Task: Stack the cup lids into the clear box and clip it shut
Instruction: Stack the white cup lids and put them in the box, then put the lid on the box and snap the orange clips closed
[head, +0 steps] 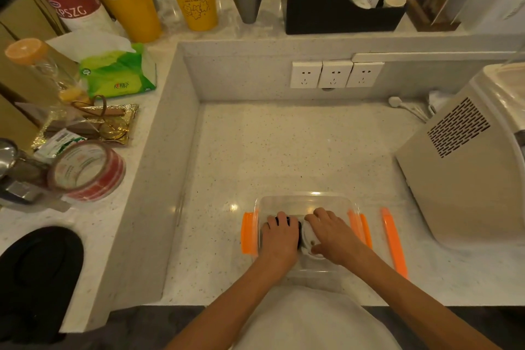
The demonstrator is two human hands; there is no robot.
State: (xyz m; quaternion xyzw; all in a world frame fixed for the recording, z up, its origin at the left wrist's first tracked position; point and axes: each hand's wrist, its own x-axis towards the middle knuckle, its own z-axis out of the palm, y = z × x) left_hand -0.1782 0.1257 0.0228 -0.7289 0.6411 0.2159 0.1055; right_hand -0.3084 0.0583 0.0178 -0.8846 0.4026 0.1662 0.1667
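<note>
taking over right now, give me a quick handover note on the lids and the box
Left hand: inside the clear box, gripping the black lids.
Right hand: also inside the box, gripping the white lids, which sit right beside the black ones.
Left orange clip: folded out, not fastened. More orange clips lie on the right side.
Done: both lots of lids are in the box.
Left: release the lids, fit the cover (I can't make it out clearly), then snap the clips shut.
</note>
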